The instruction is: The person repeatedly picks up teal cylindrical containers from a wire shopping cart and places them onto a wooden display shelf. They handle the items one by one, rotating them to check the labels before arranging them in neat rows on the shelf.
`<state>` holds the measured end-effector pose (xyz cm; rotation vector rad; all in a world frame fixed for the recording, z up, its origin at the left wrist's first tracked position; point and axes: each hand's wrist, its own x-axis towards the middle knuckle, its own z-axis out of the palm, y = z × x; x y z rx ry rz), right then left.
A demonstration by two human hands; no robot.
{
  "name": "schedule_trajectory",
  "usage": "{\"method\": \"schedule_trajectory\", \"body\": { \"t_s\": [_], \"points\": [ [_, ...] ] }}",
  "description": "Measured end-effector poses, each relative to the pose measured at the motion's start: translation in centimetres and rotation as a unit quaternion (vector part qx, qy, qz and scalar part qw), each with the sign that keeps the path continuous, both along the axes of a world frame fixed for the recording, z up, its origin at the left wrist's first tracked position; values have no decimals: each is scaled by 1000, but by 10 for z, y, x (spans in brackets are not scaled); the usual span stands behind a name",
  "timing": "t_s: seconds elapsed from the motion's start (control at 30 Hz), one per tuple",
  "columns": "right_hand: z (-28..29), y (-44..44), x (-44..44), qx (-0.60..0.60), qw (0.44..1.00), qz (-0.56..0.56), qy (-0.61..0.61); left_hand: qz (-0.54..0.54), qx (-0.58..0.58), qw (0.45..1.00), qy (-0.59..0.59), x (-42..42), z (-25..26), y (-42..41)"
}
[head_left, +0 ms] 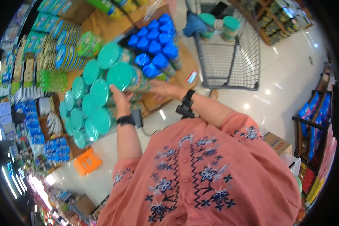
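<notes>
Between my two hands is a clear plastic jar (139, 80) with a wide teal lid (119, 75) and a printed label. My left hand (121, 99) grips it at the lid's lower rim, thumb against the edge. At the jar's far end, the fingers of my right hand (165, 89) rest around its lower body; their tips are partly hidden. Several more jars with teal lids (100, 91) stand packed in rows beside my left hand. Just beyond the held jar are bottles with blue caps (155, 48), grouped closely together.
A wooden display table (186, 53) carries the goods. Beyond it stands a grey wire shopping cart (228, 65) with teal-lidded jars (230, 26) and a blue cloth (194, 25). An orange plastic stool (88, 162) is on the floor at left. Stocked shelves (313, 121) line the right.
</notes>
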<state>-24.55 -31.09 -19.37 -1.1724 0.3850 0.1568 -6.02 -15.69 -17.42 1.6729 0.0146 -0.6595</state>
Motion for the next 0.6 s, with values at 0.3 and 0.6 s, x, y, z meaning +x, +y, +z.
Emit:
{"method": "schedule_trajectory", "body": {
  "t_s": [0.3, 0.6],
  "points": [
    [-2, -78, -53, 47, 993, -101, 33, 10, -18, 994, 105, -45, -6, 34],
    [-20, -241, -141, 112, 949, -293, 12, -280, 128, 936, 173, -117, 2, -44]
  ]
}}
